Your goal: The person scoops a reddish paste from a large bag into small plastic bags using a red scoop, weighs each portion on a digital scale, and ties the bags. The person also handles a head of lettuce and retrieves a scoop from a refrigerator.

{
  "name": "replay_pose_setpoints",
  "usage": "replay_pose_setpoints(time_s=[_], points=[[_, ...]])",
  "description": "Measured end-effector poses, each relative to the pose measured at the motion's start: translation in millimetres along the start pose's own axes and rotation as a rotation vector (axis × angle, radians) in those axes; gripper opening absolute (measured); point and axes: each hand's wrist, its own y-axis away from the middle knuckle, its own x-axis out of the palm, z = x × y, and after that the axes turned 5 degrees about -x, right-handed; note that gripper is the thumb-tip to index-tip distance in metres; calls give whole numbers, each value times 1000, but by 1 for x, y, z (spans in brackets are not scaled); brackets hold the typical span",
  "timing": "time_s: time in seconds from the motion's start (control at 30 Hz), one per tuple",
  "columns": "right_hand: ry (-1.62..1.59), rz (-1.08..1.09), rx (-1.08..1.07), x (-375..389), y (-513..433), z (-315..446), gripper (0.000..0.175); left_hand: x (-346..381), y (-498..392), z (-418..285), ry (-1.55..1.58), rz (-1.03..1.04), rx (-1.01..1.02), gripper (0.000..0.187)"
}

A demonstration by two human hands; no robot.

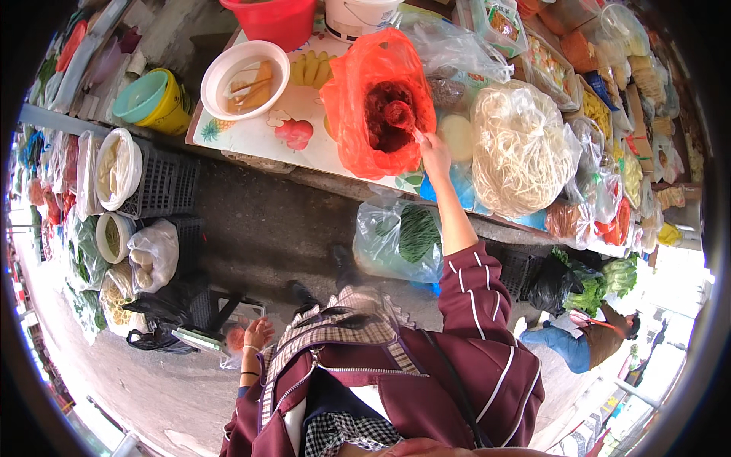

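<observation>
My right hand point(435, 154) grips the handle of a spoon point(400, 116) whose bowl rests in a dark red, paste-like food point(380, 97). That food fills a container or bag lined with a red plastic bag point(357, 137) on the table with a fruit-print cover point(234, 128). Just right of the red bag lies a large clear bag of pale noodle-like strands point(519, 148). My left hand point(260, 333) is low at my left side, near a small clear bag with something reddish point(235, 338); whether it holds the bag cannot be told.
A white bowl with liquid point(245, 80), a red bucket point(274, 25) and a white bucket point(362, 17) stand on the table. Below its edge is a bag of green vegetables point(408, 234). Black crates point(165, 177) stand left; a person point(582, 340) is at the far right.
</observation>
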Motion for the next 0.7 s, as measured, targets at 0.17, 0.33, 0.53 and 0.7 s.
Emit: replay_pose_setpoints(time_s=[0.17, 0.33, 0.53, 0.7], points=[[347, 40, 6, 13, 1, 26, 22, -11, -8, 26, 39, 49, 8, 31], [-11, 121, 74, 36, -3, 30, 23, -12, -18, 40, 34, 49, -13, 33], [-913, 221, 613, 10, 17, -7, 22, -16, -21, 49, 37, -6, -33, 34], [-417, 28, 337, 9, 40, -18, 27, -28, -35, 62, 6, 132, 83, 34]])
